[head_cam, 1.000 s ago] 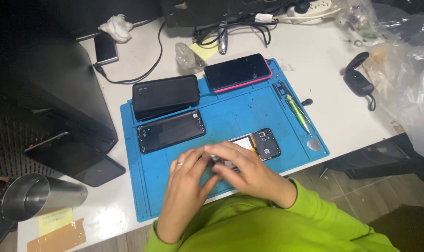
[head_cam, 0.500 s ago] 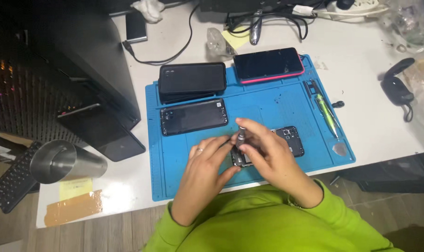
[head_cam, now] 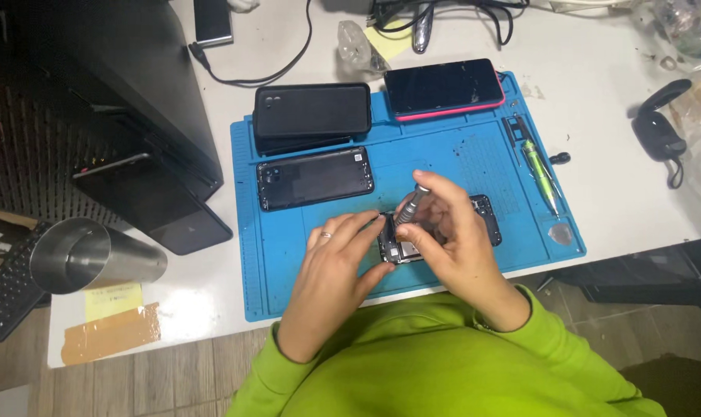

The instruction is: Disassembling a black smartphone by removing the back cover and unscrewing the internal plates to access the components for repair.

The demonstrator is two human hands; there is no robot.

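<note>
An opened black phone (head_cam: 485,218) lies on the blue work mat (head_cam: 304,262), its insides showing. My right hand (head_cam: 449,235) grips a small grey screwdriver (head_cam: 409,206), tip down on the phone's left part. My left hand (head_cam: 336,262) steadies the phone's left end with its fingertips; a ring is on one finger. My sleeves are bright green.
On the mat lie a black phone back (head_cam: 315,177), a black phone case (head_cam: 312,112), a pink-edged phone (head_cam: 441,87) and a green tool (head_cam: 539,166). A metal cup (head_cam: 88,255), a black computer case (head_cam: 103,100), cables and a black earpiece (head_cam: 659,127) surround it.
The view has shifted so the mat sits further right. My right hand has lifted the screwdriver upright over the phone, and my left hand stays at the phone's end.
</note>
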